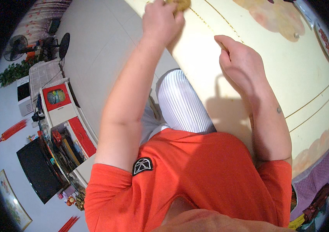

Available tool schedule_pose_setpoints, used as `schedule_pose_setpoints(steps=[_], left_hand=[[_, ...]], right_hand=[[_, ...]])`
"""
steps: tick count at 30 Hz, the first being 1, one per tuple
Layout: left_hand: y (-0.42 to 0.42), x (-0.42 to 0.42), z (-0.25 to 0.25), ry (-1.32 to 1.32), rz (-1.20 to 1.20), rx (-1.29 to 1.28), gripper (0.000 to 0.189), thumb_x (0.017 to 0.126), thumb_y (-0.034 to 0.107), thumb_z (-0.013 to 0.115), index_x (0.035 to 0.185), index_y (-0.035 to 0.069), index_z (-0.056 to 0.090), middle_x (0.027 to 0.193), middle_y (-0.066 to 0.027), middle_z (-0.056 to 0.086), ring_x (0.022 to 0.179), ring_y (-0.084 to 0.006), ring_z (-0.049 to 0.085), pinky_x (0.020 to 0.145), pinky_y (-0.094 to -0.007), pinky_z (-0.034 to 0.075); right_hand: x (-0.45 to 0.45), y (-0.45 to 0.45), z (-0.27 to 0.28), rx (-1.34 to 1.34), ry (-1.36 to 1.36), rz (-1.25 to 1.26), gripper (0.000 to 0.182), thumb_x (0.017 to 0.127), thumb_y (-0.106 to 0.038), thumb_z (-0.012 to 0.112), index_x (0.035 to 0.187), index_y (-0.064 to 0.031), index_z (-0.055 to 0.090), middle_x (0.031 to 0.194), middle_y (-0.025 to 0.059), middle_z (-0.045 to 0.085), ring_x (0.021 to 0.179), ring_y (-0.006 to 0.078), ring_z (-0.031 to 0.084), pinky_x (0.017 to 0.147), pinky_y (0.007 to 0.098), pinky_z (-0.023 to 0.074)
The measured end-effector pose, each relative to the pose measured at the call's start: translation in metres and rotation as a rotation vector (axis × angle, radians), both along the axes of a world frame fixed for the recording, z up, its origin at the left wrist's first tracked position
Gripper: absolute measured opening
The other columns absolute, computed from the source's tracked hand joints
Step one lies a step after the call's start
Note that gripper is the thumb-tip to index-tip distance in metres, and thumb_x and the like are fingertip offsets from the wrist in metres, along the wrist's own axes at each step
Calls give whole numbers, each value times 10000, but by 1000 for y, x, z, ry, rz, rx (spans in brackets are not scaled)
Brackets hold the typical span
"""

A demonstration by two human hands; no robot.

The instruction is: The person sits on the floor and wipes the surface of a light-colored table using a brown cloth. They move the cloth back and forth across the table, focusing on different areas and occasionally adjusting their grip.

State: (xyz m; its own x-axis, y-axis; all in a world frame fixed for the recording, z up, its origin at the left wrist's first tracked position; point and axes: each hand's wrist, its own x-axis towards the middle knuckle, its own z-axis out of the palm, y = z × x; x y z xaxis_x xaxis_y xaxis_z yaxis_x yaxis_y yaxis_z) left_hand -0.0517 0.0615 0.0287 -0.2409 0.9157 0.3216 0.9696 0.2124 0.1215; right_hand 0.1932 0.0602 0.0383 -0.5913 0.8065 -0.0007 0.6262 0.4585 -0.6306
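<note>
My left hand (163,21) is at the top of the view, over the near left edge of a cream table surface (269,63) with gold lines. Its fingers are closed on a yellow-brown, rounded object (182,4), perhaps a sponge or cloth, partly cut off by the frame. My right hand (240,59) rests low over the same surface, to the right of the left one, fingers bent and pointing left. Whether something thin lies between its thumb and fingers cannot be made out. Shadows of the arm and head fall on the surface.
A plate of small red items (324,42) and a small object (297,35) stand on the right. Purple quilted fabric (318,168) lies lower right. Across the tiled floor (95,37) are a red and white cabinet (58,111), a television (38,171) and fans (64,45).
</note>
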Motion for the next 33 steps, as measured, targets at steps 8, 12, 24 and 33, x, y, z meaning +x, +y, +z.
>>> schedule_pose_setpoints(steps=[8,12,24,33], left_hand=[[-95,54,-1,-189,-477,118,293,781,182,765,1057,81,767,1021,-170,652,909,-361,614,809,-458,524],[-43,7,-21,33,-307,180,232,788,224,755,977,90,763,945,-145,657,885,-351,615,774,-481,542],[-9,-41,-18,35,-74,12,278,819,267,729,1013,73,775,1007,-169,693,932,-355,639,774,-457,558],[-85,20,-9,-125,-356,189,190,830,173,742,969,44,752,941,-164,647,845,-349,613,752,-452,529]], right_hand=[[-2,-2,1,-19,13,-66,345,970,-176,531,1265,-131,705,1007,188,754,932,378,724,858,474,571],[-2,-3,5,18,-19,-70,327,973,-191,546,1242,-124,718,997,169,762,916,366,732,853,460,577],[-2,2,3,-34,-16,-93,295,969,-235,587,1210,-139,727,999,146,770,924,351,736,842,443,576],[-2,-2,3,-23,-34,-99,331,969,-261,613,1239,-104,722,891,106,743,815,257,709,780,371,545]])
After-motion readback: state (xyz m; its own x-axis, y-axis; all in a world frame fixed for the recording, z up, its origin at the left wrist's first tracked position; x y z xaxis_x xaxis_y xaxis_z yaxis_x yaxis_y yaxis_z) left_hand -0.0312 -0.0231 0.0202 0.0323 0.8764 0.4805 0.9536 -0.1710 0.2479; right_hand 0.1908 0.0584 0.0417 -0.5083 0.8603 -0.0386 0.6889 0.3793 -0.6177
